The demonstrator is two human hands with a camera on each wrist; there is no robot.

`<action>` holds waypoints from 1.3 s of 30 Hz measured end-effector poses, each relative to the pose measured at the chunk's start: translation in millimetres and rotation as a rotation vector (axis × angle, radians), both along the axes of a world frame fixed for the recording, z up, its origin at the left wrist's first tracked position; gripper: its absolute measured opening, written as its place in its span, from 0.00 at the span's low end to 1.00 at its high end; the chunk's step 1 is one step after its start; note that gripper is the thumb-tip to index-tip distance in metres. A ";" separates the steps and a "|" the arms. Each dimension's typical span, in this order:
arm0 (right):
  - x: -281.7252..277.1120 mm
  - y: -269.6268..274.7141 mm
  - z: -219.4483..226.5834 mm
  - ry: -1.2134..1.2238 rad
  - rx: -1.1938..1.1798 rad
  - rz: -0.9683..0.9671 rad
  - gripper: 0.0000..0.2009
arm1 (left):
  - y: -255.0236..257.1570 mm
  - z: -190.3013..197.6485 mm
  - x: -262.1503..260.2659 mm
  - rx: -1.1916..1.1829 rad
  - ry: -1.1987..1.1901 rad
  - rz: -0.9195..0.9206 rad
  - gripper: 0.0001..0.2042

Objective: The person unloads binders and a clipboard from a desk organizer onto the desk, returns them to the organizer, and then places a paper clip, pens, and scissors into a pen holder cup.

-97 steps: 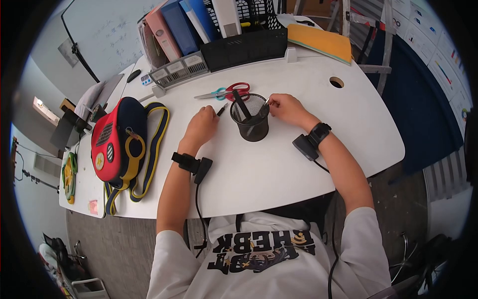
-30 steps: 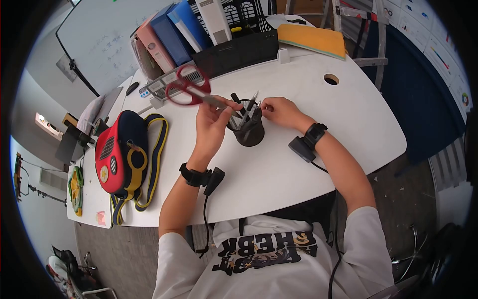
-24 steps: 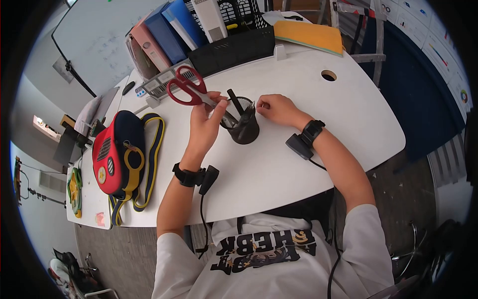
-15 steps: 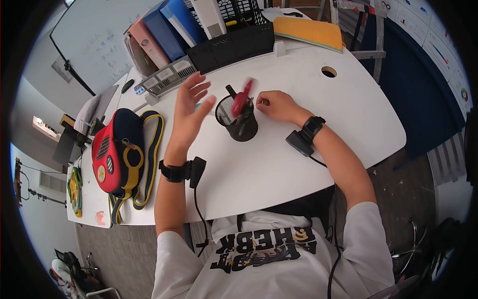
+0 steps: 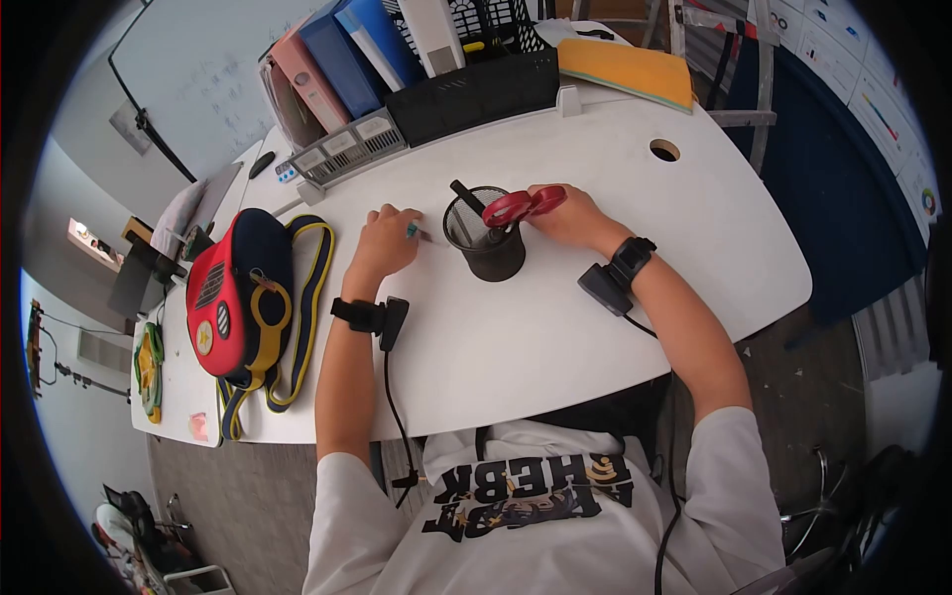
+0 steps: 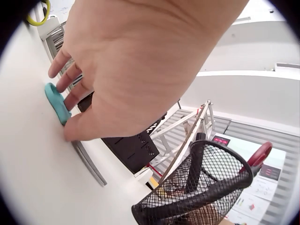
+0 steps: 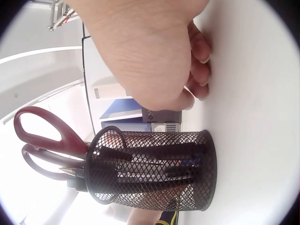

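My left hand (image 5: 385,243) pinches the teal-handled scissors (image 6: 57,103) at the handle, low over the white table, left of the pen cup. Their grey blade (image 6: 90,165) points away from the thumb. A black mesh pen cup (image 5: 496,263) stands upright in the middle. In it are red-handled scissors (image 7: 56,133) with the handles up, a black marker (image 5: 466,195) and a pen whose silver tip (image 7: 70,169) sticks out of the rim. My right hand (image 5: 573,220) rests beside the cup with fingers loosely curled and holds nothing; the red handles partly cover it in the head view.
A red and navy bag (image 5: 238,297) with a strap lies at the left. Binders (image 5: 347,59) and a black mesh organizer (image 5: 476,94) line the back. A yellow folder (image 5: 625,71) lies at the back right, near a round cable hole (image 5: 664,151).
The red-handled scissors went from my left hand into the cup, and their handles now lean right. My left hand has come down onto the teal-handled scissors. The right hand stayed beside the cup.
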State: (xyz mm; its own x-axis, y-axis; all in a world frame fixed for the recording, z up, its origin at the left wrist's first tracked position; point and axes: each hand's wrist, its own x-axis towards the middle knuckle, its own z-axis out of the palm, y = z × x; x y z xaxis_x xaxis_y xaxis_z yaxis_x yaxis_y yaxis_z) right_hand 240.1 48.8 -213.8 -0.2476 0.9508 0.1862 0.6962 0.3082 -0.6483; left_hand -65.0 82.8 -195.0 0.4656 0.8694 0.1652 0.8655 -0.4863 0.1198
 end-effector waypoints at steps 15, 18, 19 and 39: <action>-1.8 -4.7 7.6 0.004 0.019 0.010 0.09 | -22.8 44.7 6.6 0.356 -0.058 0.154 0.11; -1.6 -3.7 4.9 0.005 0.027 0.007 0.09 | -51.7 82.9 33.7 0.623 -0.100 0.014 0.11; -0.9 -3.4 4.5 -0.002 0.035 0.006 0.09 | -60.4 90.5 40.8 0.787 -0.070 -0.053 0.11; -2.7 -6.8 12.1 -0.067 0.025 0.021 0.10 | -64.3 83.6 46.7 0.788 -0.008 -0.288 0.10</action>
State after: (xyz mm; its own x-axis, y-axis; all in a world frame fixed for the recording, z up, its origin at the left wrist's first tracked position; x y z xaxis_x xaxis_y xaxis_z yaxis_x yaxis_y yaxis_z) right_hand 237.5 42.1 -201.6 -0.2800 0.9405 0.1923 0.7311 0.3388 -0.5922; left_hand -18.3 18.5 -111.4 0.6476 0.3454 0.6792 0.6955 -0.6320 -0.3417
